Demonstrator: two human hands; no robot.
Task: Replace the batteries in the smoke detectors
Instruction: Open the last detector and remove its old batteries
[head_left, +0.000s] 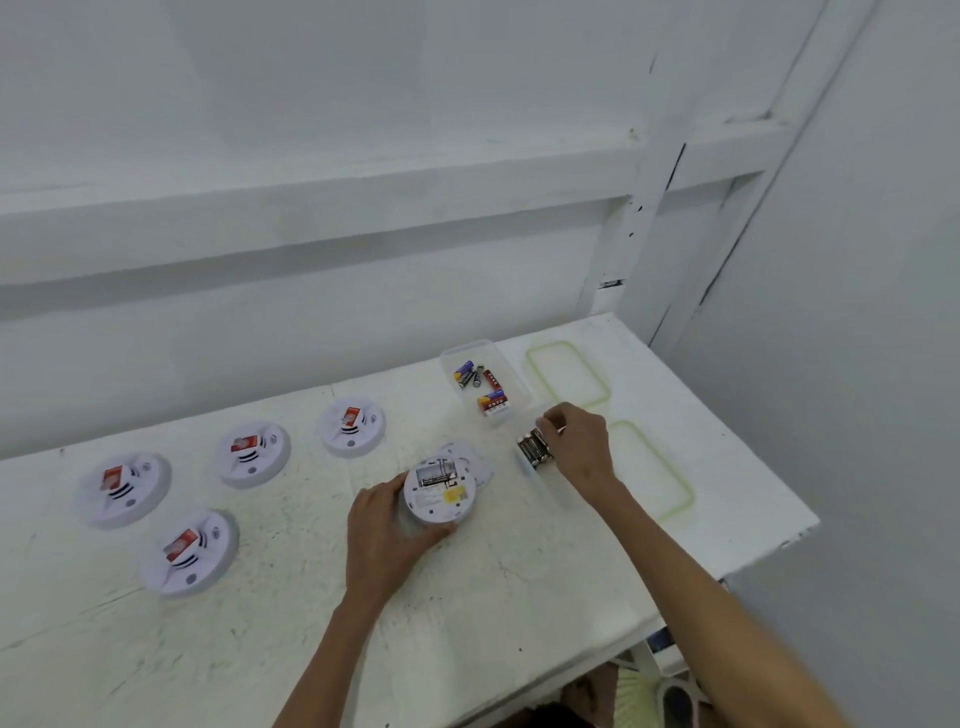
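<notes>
— Where was the open detector (439, 497)?
— Upturned, the left hand (387, 525) gripping its rim.
— And the right hand (574, 447)?
— Just right of the detector, curled over the batteries (534, 451), seemingly pinching one.

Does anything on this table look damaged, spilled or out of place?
Nothing is spilled. One smoke detector, held by the left hand, lies back up with its cover off behind it, unlike the four face-up detectors. The right hand grips batteries. The table top is scratched.
</notes>
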